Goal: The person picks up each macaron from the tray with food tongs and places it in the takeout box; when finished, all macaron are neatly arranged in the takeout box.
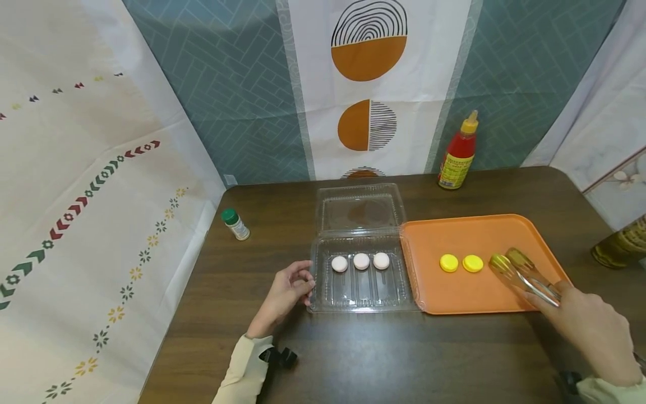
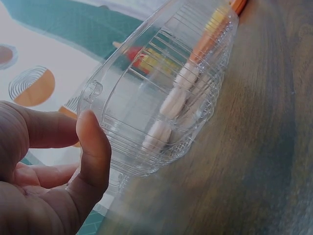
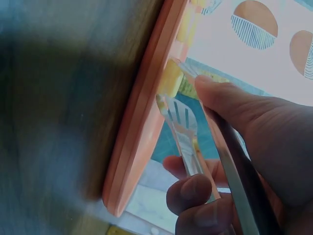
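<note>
My left hand (image 1: 285, 294) pinches the left rim of an open clear plastic container (image 1: 363, 294) between thumb and fingers, as the left wrist view also shows. Inside its base, three white macarons (image 1: 360, 261) sit in a row. To the right, an orange tray (image 1: 474, 297) bears two yellow macarons (image 1: 473, 264). Metal tongs (image 1: 530, 280) are gripped in my right hand (image 1: 590, 325) over the tray's right part. Their two slotted ends stand apart with nothing between them, just right of the nearer yellow macaron. The right wrist view shows the tongs' head (image 3: 182, 117) close to a yellow macaron.
A green-capped shaker (image 1: 235, 224) stands at the table's left. At the back is a red sauce bottle (image 1: 458, 154) with a yellow cap. A dark bottle (image 1: 621, 244) stands at the right edge. The container's raised lid (image 1: 359, 205) lies behind its base, and its right side touches the tray.
</note>
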A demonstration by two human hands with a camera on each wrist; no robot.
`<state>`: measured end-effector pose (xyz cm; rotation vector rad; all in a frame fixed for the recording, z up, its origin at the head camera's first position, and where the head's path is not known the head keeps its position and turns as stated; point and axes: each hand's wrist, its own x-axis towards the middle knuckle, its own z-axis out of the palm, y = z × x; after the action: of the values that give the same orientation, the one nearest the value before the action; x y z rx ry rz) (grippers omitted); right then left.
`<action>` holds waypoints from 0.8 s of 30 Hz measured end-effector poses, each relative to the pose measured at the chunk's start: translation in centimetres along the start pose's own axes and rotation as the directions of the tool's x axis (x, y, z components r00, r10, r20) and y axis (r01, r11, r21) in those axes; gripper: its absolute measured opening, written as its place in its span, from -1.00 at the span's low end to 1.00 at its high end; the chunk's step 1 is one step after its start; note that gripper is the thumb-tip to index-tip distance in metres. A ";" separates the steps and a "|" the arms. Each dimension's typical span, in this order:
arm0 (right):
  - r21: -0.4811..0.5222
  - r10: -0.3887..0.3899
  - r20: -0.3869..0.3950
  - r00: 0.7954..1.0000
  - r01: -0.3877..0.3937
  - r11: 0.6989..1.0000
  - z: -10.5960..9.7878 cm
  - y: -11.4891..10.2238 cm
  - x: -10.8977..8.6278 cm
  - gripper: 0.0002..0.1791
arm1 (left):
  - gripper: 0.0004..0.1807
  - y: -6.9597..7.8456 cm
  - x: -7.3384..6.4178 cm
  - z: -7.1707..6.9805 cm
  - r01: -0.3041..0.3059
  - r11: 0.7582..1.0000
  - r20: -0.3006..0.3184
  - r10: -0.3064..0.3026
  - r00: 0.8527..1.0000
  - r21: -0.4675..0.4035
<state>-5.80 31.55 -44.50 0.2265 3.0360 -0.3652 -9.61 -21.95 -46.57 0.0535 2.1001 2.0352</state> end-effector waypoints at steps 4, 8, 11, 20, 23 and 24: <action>0.011 -0.045 -0.041 0.998 0.045 0.999 0.4 0.0 -0.2 -0.24 | -0.49 0.0 -0.1 0.0 0.005 1.000 0.008 -0.005 1.000 0.004; 0.007 -0.078 -0.092 0.993 0.079 0.997 0.5 -0.1 -0.3 -0.30 | -0.48 0.1 -0.1 0.0 0.006 1.000 0.018 -0.006 1.000 0.003; 0.010 -0.104 -0.132 0.986 0.107 0.994 0.5 -0.2 -0.4 -0.33 | -0.48 0.0 -0.1 -0.1 0.004 1.000 0.021 -0.004 1.000 -0.002; 0.004 -0.197 -0.276 0.941 0.206 0.979 0.3 -1.4 -0.1 -0.44 | -0.48 -0.1 -0.1 0.0 -0.010 1.000 0.014 0.010 1.000 -0.001; -0.011 -0.238 -0.309 0.921 0.247 0.969 0.2 -1.9 0.1 -0.45 | -0.48 -0.1 -0.1 0.0 -0.010 1.000 0.013 0.010 1.000 0.001; -0.014 -0.245 -0.311 0.918 0.254 0.967 0.2 -2.1 0.1 -0.45 | -0.48 -0.1 -0.1 0.0 -0.009 1.000 0.013 0.009 1.000 0.001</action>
<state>-6.24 29.51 -44.24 -0.1190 3.3831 -0.4230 -9.53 -21.97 -46.68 0.0760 2.0972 2.0333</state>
